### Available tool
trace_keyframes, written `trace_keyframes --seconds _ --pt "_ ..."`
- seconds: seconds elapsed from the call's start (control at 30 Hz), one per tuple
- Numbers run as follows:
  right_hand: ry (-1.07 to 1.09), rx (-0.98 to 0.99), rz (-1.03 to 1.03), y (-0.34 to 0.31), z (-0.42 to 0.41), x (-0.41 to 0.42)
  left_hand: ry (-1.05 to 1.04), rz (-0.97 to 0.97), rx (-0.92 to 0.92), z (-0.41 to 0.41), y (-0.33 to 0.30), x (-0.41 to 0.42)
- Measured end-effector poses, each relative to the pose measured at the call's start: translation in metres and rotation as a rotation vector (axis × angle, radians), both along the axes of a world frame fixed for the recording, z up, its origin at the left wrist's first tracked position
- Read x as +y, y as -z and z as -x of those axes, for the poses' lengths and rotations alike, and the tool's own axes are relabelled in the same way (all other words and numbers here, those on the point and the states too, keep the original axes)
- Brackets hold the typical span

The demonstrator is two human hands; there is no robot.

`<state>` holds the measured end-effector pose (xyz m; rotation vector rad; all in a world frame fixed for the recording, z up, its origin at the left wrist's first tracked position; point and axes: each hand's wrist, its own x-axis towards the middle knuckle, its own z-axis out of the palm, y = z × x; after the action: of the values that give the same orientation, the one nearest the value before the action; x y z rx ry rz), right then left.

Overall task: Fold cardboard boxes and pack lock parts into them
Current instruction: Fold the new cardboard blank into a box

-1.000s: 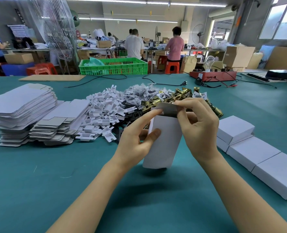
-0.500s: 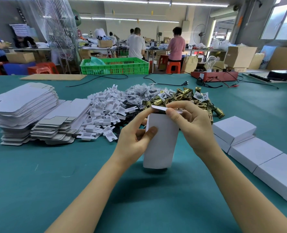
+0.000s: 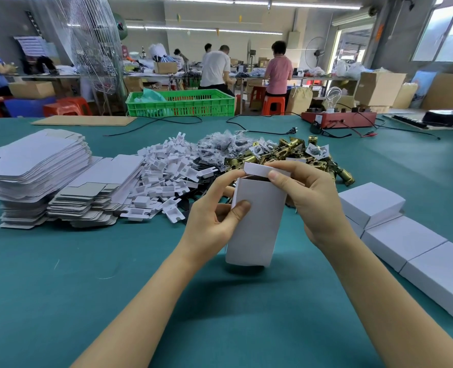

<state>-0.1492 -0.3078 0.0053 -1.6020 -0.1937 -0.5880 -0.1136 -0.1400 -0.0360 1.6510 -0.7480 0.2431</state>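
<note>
A: What differs from half a second back in the head view?

B: The top flap [image 3: 257, 170] of the white box [image 3: 257, 221] has come down further. Earlier it stood more open under the right fingers; now it lies nearly level over the mouth, with only a dark slit showing beneath it.

A: And the fingers?

B: The left hand [image 3: 214, 221] grips the box's left side, thumb [image 3: 240, 209] pressed on the near face and fingers curled behind. The right hand [image 3: 307, 197] curls over the top right corner, its thumb [image 3: 278, 177] on the flap and its forefinger along the flap's far edge. Both hands are clamped on the box.

A: Where is the box?

B: Upright on its end on the green table [image 3: 87, 274], near the middle. Just beyond it lies the heap of brass lock parts [image 3: 294, 152], with white plastic inserts [image 3: 166, 176] to the left and stacks of flat box blanks [image 3: 36, 166] further left. A row of closed white boxes [image 3: 400, 240] lies at the right.
</note>
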Motion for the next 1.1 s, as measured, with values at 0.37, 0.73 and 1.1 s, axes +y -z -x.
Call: trace_keyframes --seconds 0.37,0.73,1.1 --pt "-0.069 0.02 0.023 -0.002 0.0 -0.003 0.044 0.09 0.063 0.003 -0.004 -0.001" --pt "-0.053 -0.043 0.231 0.003 0.006 0.015 -0.006 0.207 0.075 0.009 -0.018 -0.004" --pt "0.01 -0.06 0.106 0.013 0.002 0.025 0.013 0.246 0.121 0.005 -0.017 0.001"
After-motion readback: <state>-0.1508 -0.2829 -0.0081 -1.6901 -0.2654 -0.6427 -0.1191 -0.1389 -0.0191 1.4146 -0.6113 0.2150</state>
